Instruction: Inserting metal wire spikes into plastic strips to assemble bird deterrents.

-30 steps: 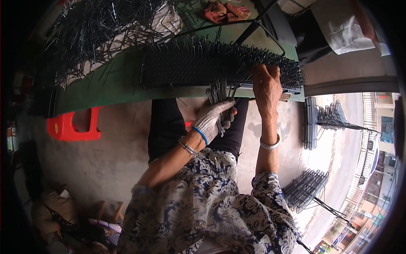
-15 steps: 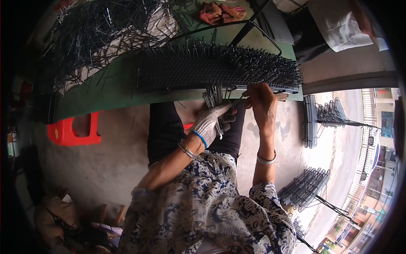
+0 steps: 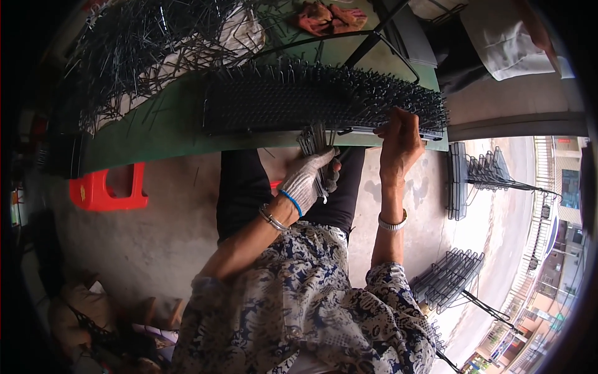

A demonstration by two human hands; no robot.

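Observation:
My left hand, in a pale knitted glove with dark fingertips, is closed around a bundle of thin metal wire hooks in front of the table edge. My bare right hand is closed in a pinch at the front right of a long black panel. Whatever its fingertips hold is too small and hidden to make out. Across the panel's right part and back edge, dark wire hooks stand upright in dense rows. The left front part of the panel shows small, regular dots.
The panel lies on a green table. A tangled heap of dark wire pieces covers a pale cloth at the back left. Reddish gloves lie behind. A red stool stands below; wire racks stand on the right.
My right hand has moved right and slightly up, from beside the wire bundle to the panel's front right. My left hand stays on the bundle, nearly still.

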